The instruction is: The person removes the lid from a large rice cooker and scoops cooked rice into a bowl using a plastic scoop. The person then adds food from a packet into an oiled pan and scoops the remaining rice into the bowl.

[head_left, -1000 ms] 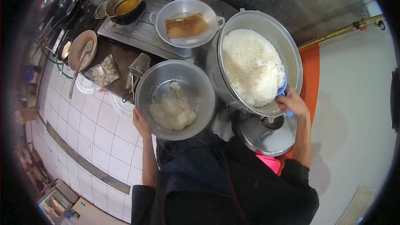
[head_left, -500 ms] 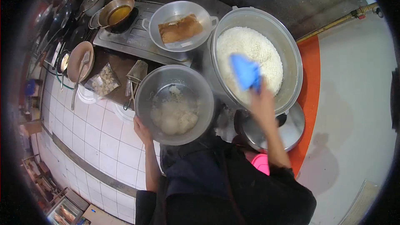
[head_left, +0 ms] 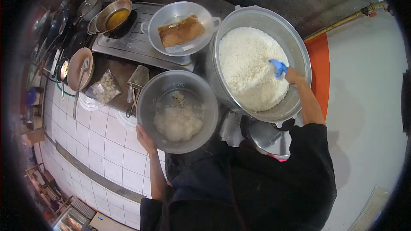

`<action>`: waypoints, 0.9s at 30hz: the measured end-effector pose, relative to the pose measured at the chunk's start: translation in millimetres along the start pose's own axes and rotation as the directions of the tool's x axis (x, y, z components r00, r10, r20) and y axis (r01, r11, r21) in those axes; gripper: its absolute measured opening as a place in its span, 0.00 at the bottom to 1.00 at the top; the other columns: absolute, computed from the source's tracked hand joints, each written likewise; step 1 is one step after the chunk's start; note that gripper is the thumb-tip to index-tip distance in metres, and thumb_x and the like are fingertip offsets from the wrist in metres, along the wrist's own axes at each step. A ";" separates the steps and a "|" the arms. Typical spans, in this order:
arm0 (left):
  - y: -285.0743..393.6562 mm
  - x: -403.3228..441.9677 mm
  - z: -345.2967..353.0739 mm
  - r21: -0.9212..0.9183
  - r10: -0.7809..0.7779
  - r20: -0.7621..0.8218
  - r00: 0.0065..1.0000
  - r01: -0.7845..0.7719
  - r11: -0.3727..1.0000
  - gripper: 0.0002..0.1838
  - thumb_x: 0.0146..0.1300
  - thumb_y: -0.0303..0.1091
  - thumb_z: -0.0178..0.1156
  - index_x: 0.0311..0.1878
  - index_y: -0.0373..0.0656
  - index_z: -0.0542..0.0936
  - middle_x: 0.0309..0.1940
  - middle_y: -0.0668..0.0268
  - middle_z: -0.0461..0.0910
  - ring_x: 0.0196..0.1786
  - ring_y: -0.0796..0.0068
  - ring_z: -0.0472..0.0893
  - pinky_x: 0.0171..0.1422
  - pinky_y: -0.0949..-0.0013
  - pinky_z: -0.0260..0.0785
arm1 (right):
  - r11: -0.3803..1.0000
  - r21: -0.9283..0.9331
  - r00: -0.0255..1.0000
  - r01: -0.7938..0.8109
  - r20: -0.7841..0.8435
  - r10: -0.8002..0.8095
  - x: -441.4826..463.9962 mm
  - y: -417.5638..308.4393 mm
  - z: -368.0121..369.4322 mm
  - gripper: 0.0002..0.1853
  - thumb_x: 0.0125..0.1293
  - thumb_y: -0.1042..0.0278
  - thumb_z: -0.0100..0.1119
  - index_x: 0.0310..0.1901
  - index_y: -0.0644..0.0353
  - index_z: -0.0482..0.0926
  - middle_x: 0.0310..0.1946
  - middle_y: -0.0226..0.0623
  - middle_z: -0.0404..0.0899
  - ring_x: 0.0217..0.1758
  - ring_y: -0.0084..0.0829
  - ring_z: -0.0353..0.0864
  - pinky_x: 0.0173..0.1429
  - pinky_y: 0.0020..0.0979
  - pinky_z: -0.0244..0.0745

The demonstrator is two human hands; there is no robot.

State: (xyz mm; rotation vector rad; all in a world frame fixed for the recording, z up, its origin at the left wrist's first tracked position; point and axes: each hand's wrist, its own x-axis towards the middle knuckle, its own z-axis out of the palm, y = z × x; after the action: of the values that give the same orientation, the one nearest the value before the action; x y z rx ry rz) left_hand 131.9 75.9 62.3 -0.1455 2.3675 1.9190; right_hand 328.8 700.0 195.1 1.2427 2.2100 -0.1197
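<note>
My left hand [head_left: 146, 140] grips the lower left rim of a grey metal bowl [head_left: 208, 115], which holds a clump of cooked rice [head_left: 177, 123] at its bottom. To the right, my right hand [head_left: 295, 77] is closed on a blue scoop [head_left: 279, 67] inside a large aluminium pot [head_left: 301, 48]. White rice [head_left: 252, 60] fills much of that pot, and the scoop is at the right side of the rice. The scoop's handle is mostly hidden by my fingers.
A stove [head_left: 143, 53] carries a pan of oil [head_left: 116, 18]; a two-handled pan [head_left: 154, 30] holds brown paper. At the left are a brown bowl [head_left: 77, 70], a bag of pale cubes [head_left: 106, 87] and a strainer [head_left: 139, 77]. A metal lid [head_left: 269, 139] lies below the pot.
My right hand swung left over the rice with the scoop, then back to the pot's right side. My left hand stays on the bowl's rim. The view has shifted slightly.
</note>
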 end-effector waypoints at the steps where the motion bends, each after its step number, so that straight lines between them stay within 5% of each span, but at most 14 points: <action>1: -0.5 -0.4 -1.7 0.001 -0.003 -0.003 1.000 0.003 1.000 0.25 0.79 0.49 0.39 0.44 0.34 0.74 0.37 0.62 0.75 0.42 0.70 0.72 0.51 0.68 0.66 | 0.999 0.038 0.994 0.027 0.102 -0.031 -8.0 -13.3 2.1 0.17 0.61 0.69 0.52 0.49 0.70 0.77 0.42 0.55 0.83 0.44 0.46 0.85 0.46 0.44 0.79; 3: -1.1 0.3 -6.0 0.066 0.002 0.016 1.000 -0.003 0.998 0.25 0.79 0.51 0.39 0.44 0.36 0.75 0.36 0.66 0.74 0.41 0.74 0.70 0.49 0.69 0.65 | 0.995 0.080 0.977 0.054 0.200 -0.069 -20.0 -28.6 18.5 0.17 0.60 0.70 0.52 0.48 0.71 0.77 0.39 0.54 0.84 0.38 0.44 0.86 0.40 0.43 0.79; 5: -1.7 2.8 -3.9 0.054 0.005 0.013 1.000 -0.006 0.999 0.25 0.79 0.50 0.39 0.43 0.36 0.74 0.36 0.66 0.74 0.41 0.74 0.70 0.49 0.69 0.65 | 0.943 0.269 0.967 0.194 0.107 -0.230 -24.7 -35.9 40.0 0.11 0.56 0.75 0.46 0.39 0.68 0.75 0.16 0.41 0.74 0.13 0.32 0.74 0.18 0.38 0.69; 13: 3.9 -1.0 -7.8 0.064 -0.018 0.008 1.000 0.018 0.998 0.25 0.79 0.49 0.39 0.47 0.34 0.76 0.38 0.63 0.77 0.43 0.73 0.73 0.52 0.68 0.66 | 0.874 0.388 0.847 0.292 0.319 -0.424 -90.1 -111.2 26.3 0.08 0.60 0.71 0.48 0.37 0.65 0.73 0.20 0.36 0.72 0.17 0.28 0.69 0.19 0.34 0.63; 15: 5.6 -0.1 -7.2 0.092 -0.033 0.011 0.999 0.032 0.995 0.25 0.78 0.49 0.40 0.51 0.33 0.76 0.42 0.61 0.79 0.46 0.72 0.74 0.54 0.68 0.66 | 0.828 0.527 0.756 0.190 0.460 -0.466 -89.6 -101.2 16.3 0.07 0.60 0.71 0.52 0.38 0.62 0.74 0.18 0.30 0.69 0.16 0.22 0.65 0.18 0.30 0.60; 19: 4.4 -1.2 -5.2 -0.008 -0.016 -0.004 1.000 0.016 1.000 0.26 0.78 0.49 0.41 0.52 0.32 0.76 0.44 0.61 0.80 0.48 0.72 0.75 0.55 0.69 0.66 | 0.714 0.698 0.698 0.047 0.488 -0.524 -104.3 -82.5 11.8 0.09 0.60 0.69 0.58 0.40 0.60 0.72 0.17 0.25 0.65 0.16 0.18 0.63 0.18 0.25 0.58; 24: 0.5 -0.3 -4.4 0.020 0.001 -0.024 1.000 0.000 1.000 0.26 0.78 0.49 0.40 0.49 0.32 0.77 0.38 0.63 0.79 0.42 0.72 0.73 0.52 0.68 0.66 | 0.577 0.815 0.916 -0.043 0.263 -0.304 -170.8 -68.6 -24.0 0.09 0.61 0.70 0.58 0.39 0.59 0.70 0.17 0.22 0.62 0.16 0.16 0.61 0.18 0.23 0.56; 27: 4.9 -1.0 -2.8 0.004 -0.010 -0.034 0.999 0.010 1.000 0.26 0.79 0.49 0.40 0.49 0.32 0.77 0.38 0.63 0.79 0.42 0.73 0.73 0.52 0.69 0.66 | 0.447 0.894 0.927 0.025 0.146 -0.345 -216.2 -69.4 -43.6 0.10 0.61 0.72 0.58 0.43 0.59 0.70 0.18 0.24 0.64 0.16 0.16 0.62 0.18 0.24 0.55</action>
State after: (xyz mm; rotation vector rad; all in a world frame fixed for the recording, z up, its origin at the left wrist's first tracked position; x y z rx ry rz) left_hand 132.2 74.2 67.8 -0.1908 2.3869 1.9223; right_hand 336.9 514.3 332.7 1.2905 1.9661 -1.6556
